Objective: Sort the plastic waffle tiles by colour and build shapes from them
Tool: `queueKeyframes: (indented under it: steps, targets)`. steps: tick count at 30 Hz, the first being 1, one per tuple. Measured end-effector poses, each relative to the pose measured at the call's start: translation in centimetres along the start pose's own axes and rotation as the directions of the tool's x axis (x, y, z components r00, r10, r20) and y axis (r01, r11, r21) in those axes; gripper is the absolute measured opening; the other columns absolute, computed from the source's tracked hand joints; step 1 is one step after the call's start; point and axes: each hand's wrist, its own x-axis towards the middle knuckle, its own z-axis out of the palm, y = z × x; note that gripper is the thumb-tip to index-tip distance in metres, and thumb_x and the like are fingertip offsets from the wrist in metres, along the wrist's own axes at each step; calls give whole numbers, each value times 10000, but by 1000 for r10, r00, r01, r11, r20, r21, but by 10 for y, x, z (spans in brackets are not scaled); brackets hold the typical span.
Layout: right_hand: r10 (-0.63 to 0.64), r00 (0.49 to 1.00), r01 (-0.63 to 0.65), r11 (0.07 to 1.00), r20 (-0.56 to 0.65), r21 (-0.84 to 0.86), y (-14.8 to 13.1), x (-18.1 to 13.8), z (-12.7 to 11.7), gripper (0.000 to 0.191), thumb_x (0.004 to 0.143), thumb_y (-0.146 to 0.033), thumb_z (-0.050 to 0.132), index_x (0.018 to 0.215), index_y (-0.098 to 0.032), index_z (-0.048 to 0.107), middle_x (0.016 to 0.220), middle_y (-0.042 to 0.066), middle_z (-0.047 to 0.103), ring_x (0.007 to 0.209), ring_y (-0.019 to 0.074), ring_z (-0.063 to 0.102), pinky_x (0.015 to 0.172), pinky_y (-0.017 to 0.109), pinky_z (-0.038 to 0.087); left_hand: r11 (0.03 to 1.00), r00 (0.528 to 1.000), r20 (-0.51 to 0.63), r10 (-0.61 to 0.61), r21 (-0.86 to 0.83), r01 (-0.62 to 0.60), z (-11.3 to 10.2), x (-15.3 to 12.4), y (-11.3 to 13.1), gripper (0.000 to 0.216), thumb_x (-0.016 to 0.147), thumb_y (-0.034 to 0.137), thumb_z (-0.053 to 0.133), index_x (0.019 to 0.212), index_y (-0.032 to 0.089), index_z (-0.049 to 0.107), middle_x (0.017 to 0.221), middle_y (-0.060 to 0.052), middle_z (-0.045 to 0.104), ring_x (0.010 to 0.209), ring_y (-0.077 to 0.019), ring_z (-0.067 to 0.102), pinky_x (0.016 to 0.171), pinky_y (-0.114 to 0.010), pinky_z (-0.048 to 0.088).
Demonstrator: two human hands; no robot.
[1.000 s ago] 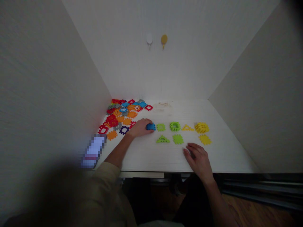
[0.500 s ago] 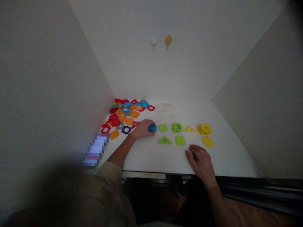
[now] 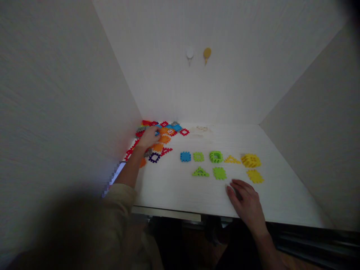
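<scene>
A heap of red, orange, blue and grey toothed plastic tiles (image 3: 165, 135) lies at the table's far left corner. My left hand (image 3: 149, 137) reaches into that heap, fingers curled over the tiles; what it grips is hidden. A blue square tile (image 3: 185, 156) lies alone beside a green square tile (image 3: 198, 156), a green open cube (image 3: 216, 156), a yellow triangle (image 3: 232, 160) and a yellow cube (image 3: 250, 160). In front of them lie a green triangle (image 3: 200, 172), a green tile (image 3: 219, 173) and a yellow tile (image 3: 255, 176). My right hand (image 3: 247, 202) rests flat on the table, fingers spread, holding nothing.
The white table (image 3: 174, 187) sits in an alcove with walls on the left, back and right. Two hooks, one white (image 3: 189, 53) and one yellow (image 3: 207, 53), hang on the back wall. A blurred screen (image 3: 114, 176) lies at the table's left edge.
My left hand let go of the blue square tile beside the green one and moved back left into the heap. The right hand stayed put.
</scene>
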Motion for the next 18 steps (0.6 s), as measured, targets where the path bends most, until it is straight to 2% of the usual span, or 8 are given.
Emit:
queueKeyframes:
  steps: [3,5,7,11,14,16,18]
  targets:
    - [-2,1000,2,1000,-9,11,0,0,0,274,849,-419,551,938,-186,665,1010,107,673,968,251,612,899,457,478,996,997,81,-3,94,-5,-2,5,-33,326,641,129,598,957,164,668,988,-115,662,949,-267,597,922,-397,435]
    - [0,1000,0,1000,-16,7,1,-1,1,276,847,-422,553,936,-188,668,1012,102,674,966,248,614,905,455,478,990,990,138,11,136,-30,2,3,-41,336,628,101,578,941,172,677,996,-110,664,956,-254,597,933,-368,431]
    - [3,1000,-3,1000,-15,1,2,-2,2,277,845,-422,555,943,-189,667,1023,101,672,975,250,612,912,460,474,987,991,137,-7,162,-16,7,0,-41,310,650,111,560,928,176,682,999,-105,663,970,-243,592,940,-349,427]
    - [-3,1000,3,1000,-12,3,3,-1,2,282,845,-425,556,951,-186,663,1029,108,670,986,258,608,909,467,474,986,996,70,-54,160,42,10,-6,-35,232,712,149,537,888,189,683,946,-95,666,967,-245,592,938,-365,427]
    - [-14,1000,14,1000,-12,6,2,0,2,272,842,-419,563,936,-183,662,1021,109,672,974,255,611,902,459,479,991,999,15,-45,124,43,6,-8,-33,212,744,158,531,895,179,680,948,-107,664,995,-261,588,961,-390,407]
    - [-18,1000,18,1000,-19,7,2,0,2,262,841,-411,568,931,-183,661,1016,108,673,968,254,612,894,454,482,997,994,-92,-60,43,64,3,-11,-33,210,768,174,534,927,171,672,979,-117,661,999,-264,588,966,-401,402]
    - [-22,1000,22,1000,-20,7,3,-1,3,260,842,-407,566,936,-183,662,1016,110,672,967,257,611,889,460,482,986,962,-234,-144,-117,119,0,-13,-31,208,787,203,548,959,168,659,983,-116,664,947,-248,605,928,-395,434]
